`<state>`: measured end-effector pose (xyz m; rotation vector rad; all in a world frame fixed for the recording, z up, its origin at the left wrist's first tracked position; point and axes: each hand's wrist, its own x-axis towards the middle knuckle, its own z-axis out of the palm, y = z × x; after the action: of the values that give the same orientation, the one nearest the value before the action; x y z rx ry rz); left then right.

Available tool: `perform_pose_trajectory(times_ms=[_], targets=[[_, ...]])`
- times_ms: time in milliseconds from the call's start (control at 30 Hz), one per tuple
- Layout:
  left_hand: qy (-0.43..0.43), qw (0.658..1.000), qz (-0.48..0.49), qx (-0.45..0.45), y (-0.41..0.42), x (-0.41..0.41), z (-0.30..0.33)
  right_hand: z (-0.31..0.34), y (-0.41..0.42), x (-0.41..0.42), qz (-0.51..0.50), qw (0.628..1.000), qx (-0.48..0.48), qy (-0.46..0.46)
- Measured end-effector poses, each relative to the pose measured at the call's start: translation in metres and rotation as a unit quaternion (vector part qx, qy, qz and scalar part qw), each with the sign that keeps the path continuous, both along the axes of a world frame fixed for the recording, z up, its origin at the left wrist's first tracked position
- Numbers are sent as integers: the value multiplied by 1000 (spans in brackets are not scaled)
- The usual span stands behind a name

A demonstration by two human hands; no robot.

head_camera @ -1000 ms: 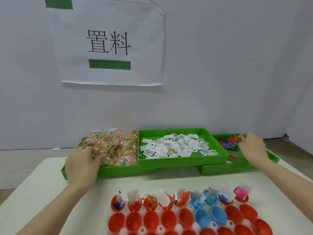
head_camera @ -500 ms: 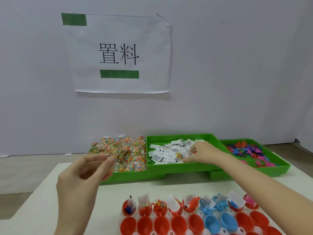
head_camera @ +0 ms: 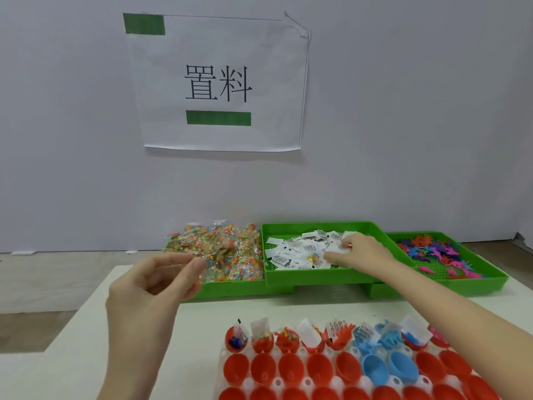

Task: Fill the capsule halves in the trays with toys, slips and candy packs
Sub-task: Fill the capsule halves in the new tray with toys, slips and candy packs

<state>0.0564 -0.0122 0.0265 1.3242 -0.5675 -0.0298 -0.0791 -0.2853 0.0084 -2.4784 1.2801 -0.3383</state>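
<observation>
My left hand (head_camera: 150, 287) is raised in front of the green candy tray (head_camera: 230, 290), thumb and fingertips pinching a clear candy pack that shows only faintly. My right hand (head_camera: 363, 252) reaches into the middle green tray (head_camera: 317, 277), its curled fingers on the white paper slips (head_camera: 297, 251) and pinching one. Nearest me, a white holder (head_camera: 366, 381) carries red capsule halves (head_camera: 291, 368) and two blue ones (head_camera: 375, 370). Its back row (head_camera: 288, 339) holds toys, slips and candy; the rows in front are empty.
The candy packs (head_camera: 230, 249) are heaped in the left tray. A third green tray (head_camera: 461, 284) at the right holds small coloured toys (head_camera: 432, 249). One stray candy pack (head_camera: 313, 258) lies among the slips. A paper sign (head_camera: 219, 82) hangs on the wall behind.
My left hand has lifted off the candy heap toward me with a pack. My right hand has moved left from the toy tray into the slip tray.
</observation>
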Motion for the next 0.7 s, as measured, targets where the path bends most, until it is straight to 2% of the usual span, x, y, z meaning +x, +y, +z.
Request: perform_pose_trajectory(times_ms=[67,200,367,567,700], targets=[[-1,1000,-11,3,-2,-3,-1,0,0,0,3,999,29,-14],[-2,1000,-24,18,-5,-7,-2,4,1,5,0,998,27,-56],[-4,999,-37,33,-6,-8,-3,14,3,5,-29,983,106,-149],[-2,998,-35,43,-7,-4,-6,18,-4,0,-45,968,96,-229],[-3,998,-40,45,-8,-6,-6,21,-1,-8,5,980,78,-182]])
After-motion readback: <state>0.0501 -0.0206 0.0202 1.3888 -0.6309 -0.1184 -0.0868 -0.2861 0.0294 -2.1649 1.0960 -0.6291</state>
